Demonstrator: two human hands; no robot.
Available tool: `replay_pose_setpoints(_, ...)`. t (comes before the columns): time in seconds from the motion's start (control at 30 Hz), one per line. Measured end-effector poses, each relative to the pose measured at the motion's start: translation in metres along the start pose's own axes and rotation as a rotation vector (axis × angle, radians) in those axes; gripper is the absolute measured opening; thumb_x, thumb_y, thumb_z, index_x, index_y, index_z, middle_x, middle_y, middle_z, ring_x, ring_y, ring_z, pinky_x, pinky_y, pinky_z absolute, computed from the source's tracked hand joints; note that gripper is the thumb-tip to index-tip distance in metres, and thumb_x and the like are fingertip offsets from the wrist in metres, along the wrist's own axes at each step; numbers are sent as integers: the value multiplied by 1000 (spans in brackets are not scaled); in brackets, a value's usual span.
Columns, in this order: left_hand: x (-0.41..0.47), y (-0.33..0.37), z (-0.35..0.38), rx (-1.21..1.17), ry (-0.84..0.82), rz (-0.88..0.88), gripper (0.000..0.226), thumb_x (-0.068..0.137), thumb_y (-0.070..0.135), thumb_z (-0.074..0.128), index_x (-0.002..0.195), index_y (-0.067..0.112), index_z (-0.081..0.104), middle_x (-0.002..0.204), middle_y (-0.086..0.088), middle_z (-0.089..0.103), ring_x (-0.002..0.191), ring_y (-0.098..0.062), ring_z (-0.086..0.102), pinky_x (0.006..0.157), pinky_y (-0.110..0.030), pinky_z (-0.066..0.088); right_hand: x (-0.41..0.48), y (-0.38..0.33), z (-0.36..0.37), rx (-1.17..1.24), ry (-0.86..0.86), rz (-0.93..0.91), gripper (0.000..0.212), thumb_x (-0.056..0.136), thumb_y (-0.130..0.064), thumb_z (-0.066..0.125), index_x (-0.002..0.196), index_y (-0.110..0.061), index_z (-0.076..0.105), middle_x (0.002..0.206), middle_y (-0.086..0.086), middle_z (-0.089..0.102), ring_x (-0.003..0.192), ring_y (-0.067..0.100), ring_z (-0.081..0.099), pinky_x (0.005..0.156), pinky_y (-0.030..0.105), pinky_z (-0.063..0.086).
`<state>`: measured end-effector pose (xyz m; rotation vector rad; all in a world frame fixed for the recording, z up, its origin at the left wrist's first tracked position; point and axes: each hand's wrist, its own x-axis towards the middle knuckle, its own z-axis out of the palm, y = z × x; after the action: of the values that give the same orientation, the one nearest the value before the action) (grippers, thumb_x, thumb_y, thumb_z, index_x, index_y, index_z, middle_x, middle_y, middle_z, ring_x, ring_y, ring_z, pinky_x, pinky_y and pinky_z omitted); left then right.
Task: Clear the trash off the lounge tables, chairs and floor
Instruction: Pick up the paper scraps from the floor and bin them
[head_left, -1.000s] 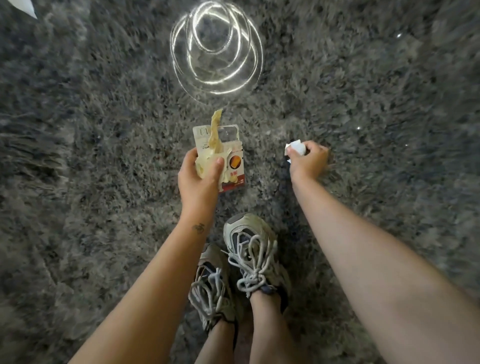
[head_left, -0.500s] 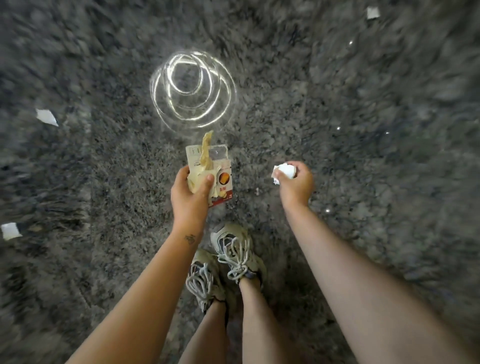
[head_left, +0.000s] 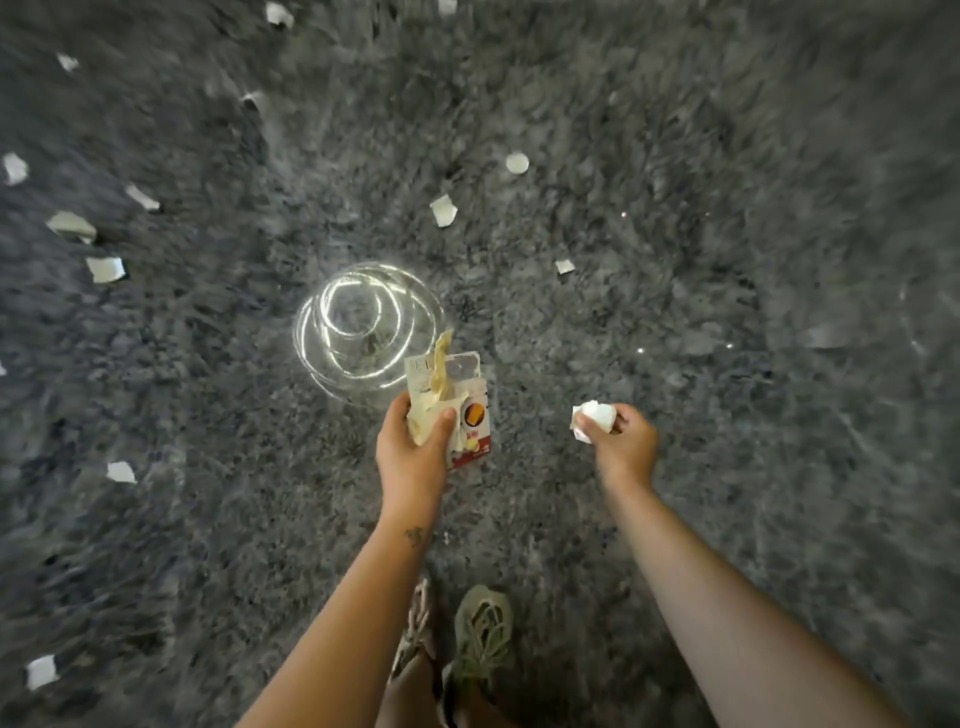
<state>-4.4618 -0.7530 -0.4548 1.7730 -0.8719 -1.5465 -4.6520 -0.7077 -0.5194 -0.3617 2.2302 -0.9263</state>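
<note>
Head view: the only view given; everything below is read from it.
Left hand: closed round a torn food packet, the thumb laid across its front, with a pale strip standing up out of the top.
Right hand: a crumpled white paper wad is pinched between thumb and curled fingers.
Trash left: white paper scraps are scattered over the grey carpet, all out beyond both grips. The nearest lie ahead of the left grip, and more are spread far off to its left.
Bright rings: just beyond the left grip, almost touching the packet's top edge. Whether a clear cup or only a reflection is meant cannot be told.
Shoes: seen below both grips, between the forearms.
Step in hand: floor trash is being gathered, and both hands are already loaded.
Next move: another scrap is likely to be reached for, which calls for a finger to be freed or the wad to be passed into the left grip.
Count: two hands, one packet, one wad, about a dozen scraps (some blurred), two shoes.
</note>
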Motion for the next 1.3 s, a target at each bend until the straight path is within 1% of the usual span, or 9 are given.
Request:
replay_pose_setpoints(0.1, 29, 25, 29, -7, -19, 14, 20, 88, 14, 62, 102, 27, 59, 104, -4, 69, 91, -16, 68, 82, -41, 55, 41, -25, -1, 31, 17, 3, 24, 70, -4, 77, 83, -8, 57, 82, 10, 60, 75, 19, 54, 68, 30, 41)
replay_pose_setpoints(0.23, 92, 42, 65, 26, -15, 3, 27, 87, 13, 62, 114, 16, 58, 105, -6, 68, 97, -23, 65, 87, -49, 52, 108, -48, 22, 44, 16, 14, 23, 68, -1, 78, 81, -5, 59, 79, 11, 60, 73, 18, 53, 60, 30, 41)
replay_pose_setpoints(0.4, 200, 53, 111, 89, -2, -38, 22, 87, 13, 63, 108, 19, 59, 98, -2, 69, 89, -19, 68, 84, -49, 54, 207, -55, 66, 0, 11, 111, 22, 71, -3, 76, 88, 4, 63, 84, 15, 63, 77, 21, 55, 72, 37, 46)
replay_pose_setpoints(0.57, 301, 72, 144, 176, -15, -59, 27, 87, 13, 63, 113, 17, 57, 104, -6, 68, 91, -19, 66, 82, -42, 55, 296, -71, 105, -49, 38, 210, 24, 72, -6, 77, 90, 4, 65, 83, 11, 62, 74, 17, 52, 60, 27, 37)
replay_pose_setpoints(0.7, 356, 82, 159, 237, -17, -43, 26, 86, 14, 64, 111, 20, 56, 97, 3, 66, 89, -14, 66, 78, -35, 56, 345, -82, 126, -92, 11, 232, 22, 71, -8, 77, 88, 2, 65, 79, 11, 61, 71, 17, 53, 51, 23, 39)
replay_pose_setpoints(0.9, 426, 52, 186, 246, 0, -75, 27, 86, 14, 64, 111, 21, 56, 100, 2, 66, 90, -15, 66, 80, -35, 55, 411, -61, 168, -258, 5, 260, 25, 71, -13, 77, 87, 3, 66, 87, 18, 68, 71, 21, 56, 62, 28, 42)
replay_pose_setpoints(1.03, 473, 14, 197, 193, 83, -102, 29, 87, 14, 64, 114, 14, 56, 94, 9, 65, 80, 0, 65, 64, -17, 55, 450, -24, 206, -377, -23, 253, 29, 70, -14, 78, 89, 5, 66, 88, 21, 67, 73, 21, 55, 67, 39, 48)
replay_pose_setpoints(1.2, 499, -26, 189, 136, 202, -151, 24, 86, 14, 64, 108, 17, 56, 100, 4, 67, 90, -10, 67, 77, -30, 57, 473, 6, 231, -500, 25, 267, 36, 69, -15, 78, 97, 4, 66, 98, 21, 67, 84, 26, 60, 61, 27, 34)
replay_pose_setpoints(1.3, 500, -37, 182, 141, 250, -164, 17, 87, 14, 64, 100, 21, 55, 95, 7, 66, 88, -9, 66, 80, -33, 56, 471, 7, 237, -420, 58, 283, 20, 73, -8, 73, 88, -3, 60, 100, 17, 65, 81, 19, 53, 60, 19, 30)
